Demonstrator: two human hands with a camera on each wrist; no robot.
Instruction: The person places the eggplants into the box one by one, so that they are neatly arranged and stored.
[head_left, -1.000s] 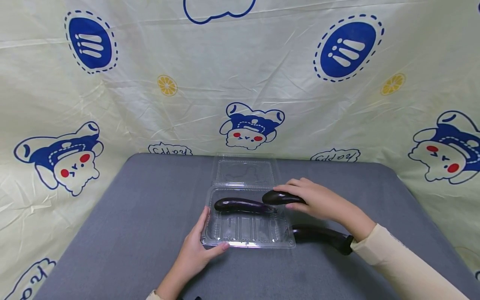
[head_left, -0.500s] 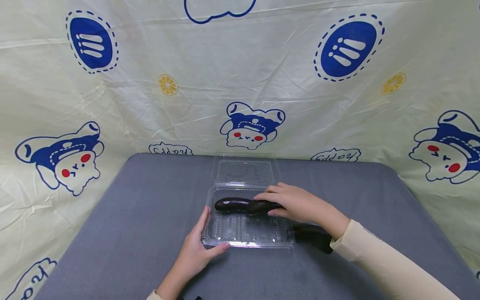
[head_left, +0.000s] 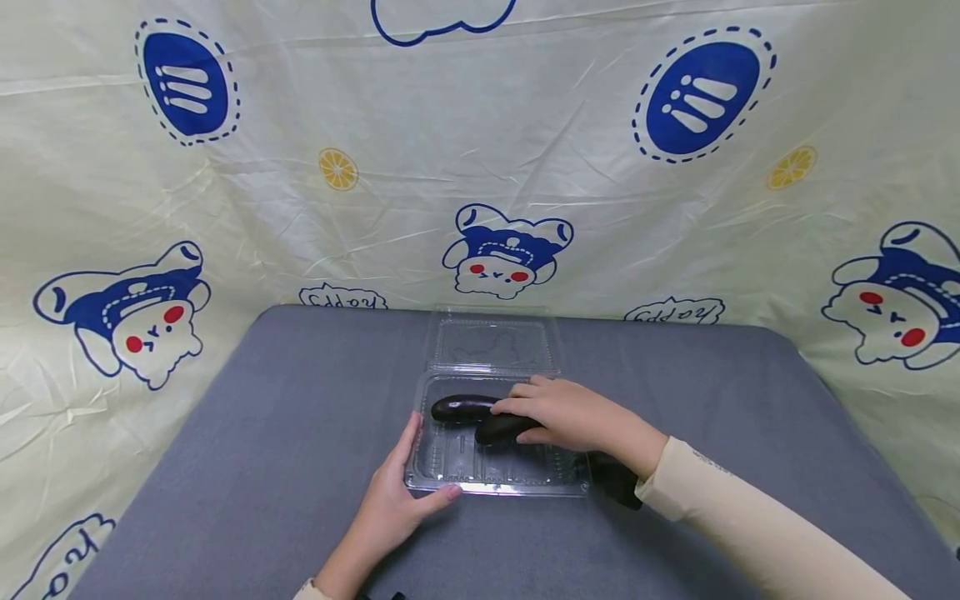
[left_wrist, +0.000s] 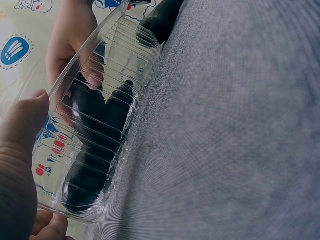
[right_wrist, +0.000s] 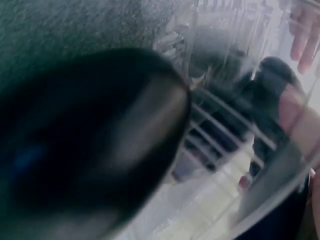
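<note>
A clear plastic clamshell box lies opened on the table. My left hand holds its near left corner, thumb at the front rim and fingers along the left side. One dark eggplant lies lengthwise inside, toward the back. My right hand grips a second eggplant over the box, just in front of the first and partly covering it in the head view. Through the ribbed wall in the left wrist view both eggplants show as dark shapes close together.
A third eggplant lies on the grey table right of the box, partly under the right forearm; its blunt end looms large in the right wrist view. The lid lies folded back toward the printed curtain.
My right hand has carried its eggplant leftward and toward me, from the box's right rim to in front of the first eggplant. My left hand has stayed at the corner.
</note>
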